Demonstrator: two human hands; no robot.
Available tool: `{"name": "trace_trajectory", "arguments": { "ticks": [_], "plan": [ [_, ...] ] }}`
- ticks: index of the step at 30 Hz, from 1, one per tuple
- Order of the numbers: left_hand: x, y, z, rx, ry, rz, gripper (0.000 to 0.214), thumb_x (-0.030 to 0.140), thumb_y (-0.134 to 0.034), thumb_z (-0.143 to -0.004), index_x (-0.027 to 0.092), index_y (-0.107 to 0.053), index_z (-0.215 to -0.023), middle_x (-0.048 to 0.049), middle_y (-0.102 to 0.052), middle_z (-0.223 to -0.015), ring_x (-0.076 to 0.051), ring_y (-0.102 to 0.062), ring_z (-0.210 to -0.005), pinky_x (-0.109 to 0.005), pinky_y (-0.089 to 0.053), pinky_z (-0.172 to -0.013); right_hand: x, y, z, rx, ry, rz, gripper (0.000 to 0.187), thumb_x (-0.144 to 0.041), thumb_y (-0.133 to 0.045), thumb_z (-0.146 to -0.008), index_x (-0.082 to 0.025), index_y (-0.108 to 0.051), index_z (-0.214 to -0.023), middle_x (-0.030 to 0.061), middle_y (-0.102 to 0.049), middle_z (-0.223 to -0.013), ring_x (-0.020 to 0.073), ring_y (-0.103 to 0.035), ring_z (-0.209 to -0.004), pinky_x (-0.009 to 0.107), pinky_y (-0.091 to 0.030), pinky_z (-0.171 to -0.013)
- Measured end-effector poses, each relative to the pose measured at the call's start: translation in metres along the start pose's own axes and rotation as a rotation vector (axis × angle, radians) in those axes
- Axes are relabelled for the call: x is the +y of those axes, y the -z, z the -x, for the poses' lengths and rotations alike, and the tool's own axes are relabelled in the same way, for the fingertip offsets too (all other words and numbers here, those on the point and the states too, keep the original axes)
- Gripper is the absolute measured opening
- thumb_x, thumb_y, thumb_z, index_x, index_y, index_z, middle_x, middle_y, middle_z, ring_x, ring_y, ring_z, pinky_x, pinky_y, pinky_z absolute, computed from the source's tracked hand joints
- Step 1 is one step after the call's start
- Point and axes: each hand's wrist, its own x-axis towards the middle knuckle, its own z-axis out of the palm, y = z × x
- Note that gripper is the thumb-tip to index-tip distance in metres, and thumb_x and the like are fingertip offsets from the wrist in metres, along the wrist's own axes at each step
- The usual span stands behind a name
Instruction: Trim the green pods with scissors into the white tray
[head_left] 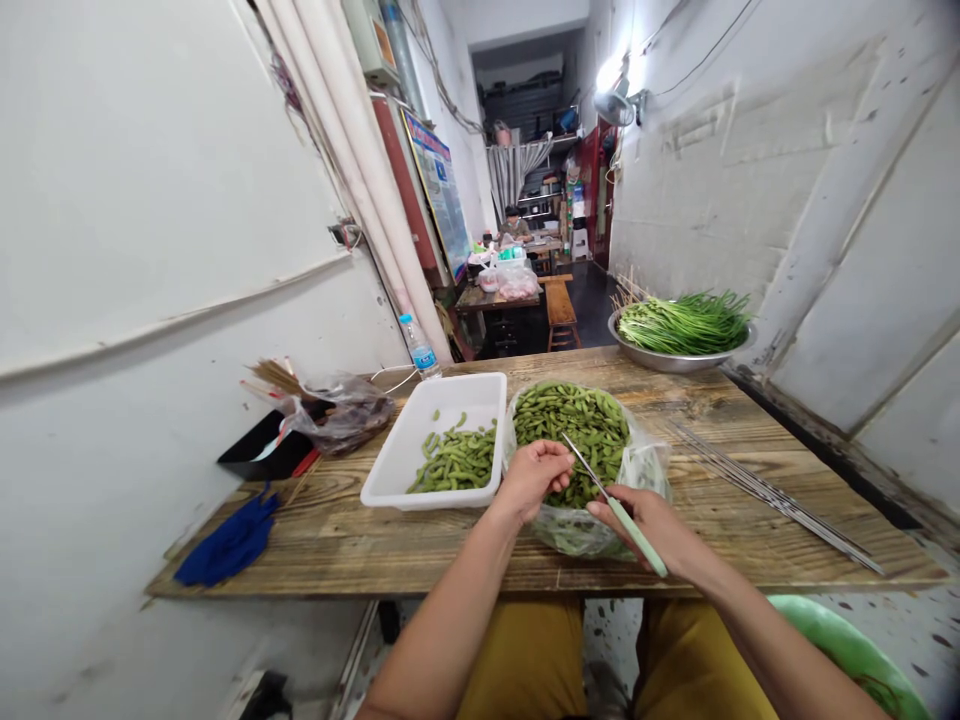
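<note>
My right hand [649, 525] is closed around the pale green handle of a pair of scissors [636, 537]. Their thin metal blades point up and left, over a plastic-lined heap of green soybean pods [574, 412]. Close to the blades, my left hand [541, 475] hovers above the heap with its fingers pinched together. What lies between those fingertips is hidden. The clear plastic bag [646, 468] spreads out around the heap's right and front sides. Left of it stands a white plastic tub [390, 455] with more pods [459, 460] gathered toward its front right.
Metal skewers [780, 497] lie at right, below a steel bowl of green stalks [684, 328]. At left are a blue cloth [229, 540], a black box [259, 448] and a water bottle [422, 350]. A green basin [847, 650] stands below the table. Another person [514, 225] sits far back.
</note>
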Motion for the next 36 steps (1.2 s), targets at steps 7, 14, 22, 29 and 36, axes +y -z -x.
{"name": "trace_trajectory", "arguments": {
  "ticks": [7, 14, 22, 29, 36],
  "plan": [
    [-0.009, -0.007, -0.001, 0.121, 0.009, 0.151, 0.03, 0.023, -0.077, -0.055, 0.01, -0.059, -0.076, 0.0037, -0.054, -0.053, -0.003, -0.047, -0.046, -0.015, -0.033, -0.045, 0.011, -0.006, -0.003, 0.022, -0.036, -0.102, 0.035, -0.053, -0.057, -0.078, -0.02, -0.05, -0.069, -0.007, -0.038, -0.043, 0.0088, -0.034, -0.035, 0.021, -0.026, -0.037],
    [-0.014, -0.001, -0.004, 0.135, -0.137, 0.019, 0.026, 0.027, -0.072, -0.063, 0.01, -0.064, -0.082, 0.0035, -0.054, -0.056, -0.004, -0.046, -0.048, -0.016, -0.033, -0.047, 0.007, 0.005, 0.005, -0.043, 0.005, -0.132, 0.033, -0.052, -0.053, -0.083, -0.019, -0.052, -0.089, -0.0068, -0.043, -0.051, 0.0095, -0.039, -0.041, 0.021, -0.032, -0.041],
    [-0.012, 0.0, 0.001, 0.007, -0.161, -0.261, 0.02, 0.032, -0.06, -0.074, 0.013, -0.062, -0.082, 0.0009, -0.058, -0.062, -0.008, -0.051, -0.049, -0.02, -0.036, -0.047, 0.002, 0.011, 0.007, 0.026, 0.095, 0.083, 0.035, -0.052, -0.055, -0.081, -0.018, -0.059, -0.088, 0.0003, -0.061, -0.073, 0.0161, -0.053, -0.067, 0.024, -0.04, -0.06],
    [-0.011, 0.004, 0.002, -0.045, -0.251, -0.45, 0.02, 0.03, -0.05, -0.08, 0.016, -0.059, -0.07, 0.0019, -0.053, -0.059, -0.009, -0.044, -0.05, -0.02, -0.033, -0.05, 0.001, 0.015, 0.004, 0.033, 0.088, 0.199, 0.035, -0.05, -0.054, -0.081, -0.017, -0.062, -0.09, 0.0013, -0.063, -0.071, 0.0169, -0.053, -0.065, 0.024, -0.036, -0.058],
    [-0.011, 0.006, 0.001, -0.084, -0.311, -0.545, 0.022, 0.03, -0.048, -0.081, 0.018, -0.059, -0.067, 0.0019, -0.051, -0.054, -0.011, -0.042, -0.05, -0.021, -0.03, -0.05, 0.001, 0.014, 0.002, 0.054, 0.085, 0.26, 0.034, -0.05, -0.053, -0.082, -0.017, -0.062, -0.085, 0.0011, -0.061, -0.066, 0.0171, -0.052, -0.06, 0.024, -0.033, -0.055]
  ]
}}
